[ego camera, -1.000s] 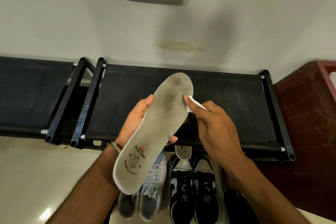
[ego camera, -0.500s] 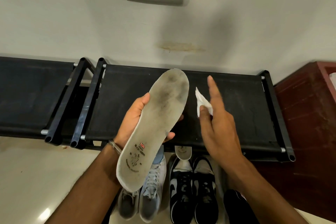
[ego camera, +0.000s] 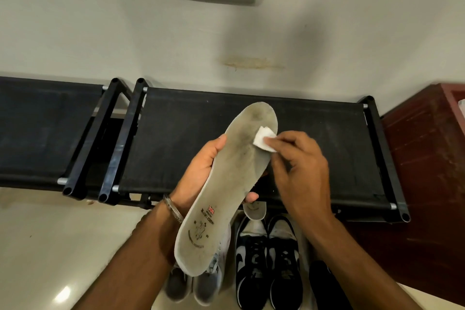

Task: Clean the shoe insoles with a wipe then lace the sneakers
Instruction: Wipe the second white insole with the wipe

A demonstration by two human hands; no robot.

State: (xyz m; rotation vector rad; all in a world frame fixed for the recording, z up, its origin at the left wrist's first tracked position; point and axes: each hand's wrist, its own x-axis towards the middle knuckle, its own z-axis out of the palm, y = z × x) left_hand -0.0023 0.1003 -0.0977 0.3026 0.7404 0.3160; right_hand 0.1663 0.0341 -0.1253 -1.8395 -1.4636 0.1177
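- Against the wall stands a black rack [ego camera: 314,138], its top shelf running behind your hands.
- Below its front edge, black-and-white sneakers [ego camera: 268,259] sit beside grey sneakers [ego camera: 201,284].
- Your left hand [ego camera: 198,173] grips the insole [ego camera: 226,184] by its middle; a small flag and print mark the heel, wording unreadable.
- Your right hand [ego camera: 299,168] pinches a folded wipe [ego camera: 263,138] against the soiled toe end.

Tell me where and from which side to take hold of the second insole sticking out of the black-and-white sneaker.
Pinch the rounded heel end of the second insole from above. It is the only part that stands clear of the black-and-white sneaker; the rest is hidden inside. The black rack edge sits close above it, so probably come in from the near side, once the right hand puts down the wipe.
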